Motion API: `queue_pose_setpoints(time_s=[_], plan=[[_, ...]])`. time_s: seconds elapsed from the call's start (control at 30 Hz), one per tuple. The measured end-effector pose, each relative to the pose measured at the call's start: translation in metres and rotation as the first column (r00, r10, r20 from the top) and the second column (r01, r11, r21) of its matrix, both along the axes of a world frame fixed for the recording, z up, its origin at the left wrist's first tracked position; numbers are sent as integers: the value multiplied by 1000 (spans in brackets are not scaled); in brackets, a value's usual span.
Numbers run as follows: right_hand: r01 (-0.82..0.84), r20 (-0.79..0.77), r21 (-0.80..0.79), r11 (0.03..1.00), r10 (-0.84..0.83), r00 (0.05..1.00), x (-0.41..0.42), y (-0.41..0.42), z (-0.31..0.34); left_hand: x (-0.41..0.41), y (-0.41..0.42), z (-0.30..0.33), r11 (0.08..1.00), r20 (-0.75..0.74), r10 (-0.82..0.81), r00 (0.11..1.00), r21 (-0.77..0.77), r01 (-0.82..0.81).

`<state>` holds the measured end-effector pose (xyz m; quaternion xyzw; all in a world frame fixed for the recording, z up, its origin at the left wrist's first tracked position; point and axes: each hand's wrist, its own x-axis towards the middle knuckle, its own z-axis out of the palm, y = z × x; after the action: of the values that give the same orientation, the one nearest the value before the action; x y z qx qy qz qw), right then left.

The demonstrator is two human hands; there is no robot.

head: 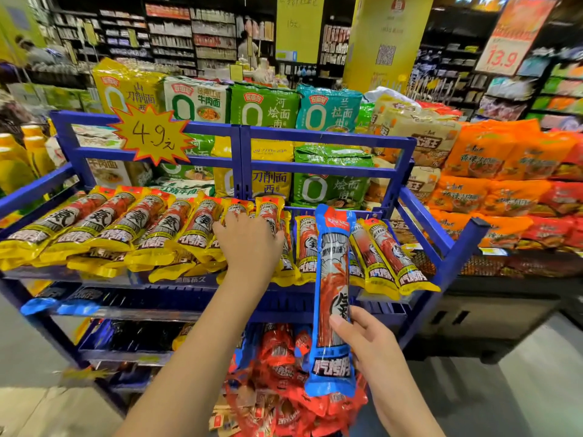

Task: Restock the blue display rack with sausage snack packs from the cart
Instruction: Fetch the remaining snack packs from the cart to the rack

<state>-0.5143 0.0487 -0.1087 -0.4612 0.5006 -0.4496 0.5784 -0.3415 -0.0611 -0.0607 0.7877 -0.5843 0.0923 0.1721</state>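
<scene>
The left hand rested on the packs lying in a row on the top shelf of the rack, with most of the row to its left and a few more packs to its right. The right hand, nearer the person and lower, held one pack upright in front of the shelf's edge. Below both hands lay a heap of packs, and behind the rack, beyond the left hand, stood noodle bags.

Yellow sausage packs crowd the top shelf; a bare strip of shelf opens at 12 o'clock behind the packs.
</scene>
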Motion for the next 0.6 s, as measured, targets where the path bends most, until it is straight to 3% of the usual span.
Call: queue_pose_setpoints(time_s=[0.07,0.17,0.27,0.33,0.4,0.53,0.6], plan=[[-12,-5,-8,1000,12,1000,0,2,-1,6,6,3,997,-29,-63,998,-55,62],[-44,-13,-26,999,44,999,1,7,-2,19,42,1,929,-118,-245,962,-311,199],[-128,-8,-44,991,128,992,6,15,-8,29,111,-12,864,-353,-419,837,-439,247],[-216,2,-39,976,217,976,13,23,-16,31,157,-38,912,-642,-403,653,-342,227],[-317,-9,-13,948,317,948,27,31,-28,29,194,-74,960,-879,-244,410,-159,232],[-469,-47,44,882,471,881,64,52,-59,39,241,-132,948,-995,55,88,80,307],[-526,-76,79,847,531,844,83,60,-70,57,262,-140,902,-990,133,46,140,408]])
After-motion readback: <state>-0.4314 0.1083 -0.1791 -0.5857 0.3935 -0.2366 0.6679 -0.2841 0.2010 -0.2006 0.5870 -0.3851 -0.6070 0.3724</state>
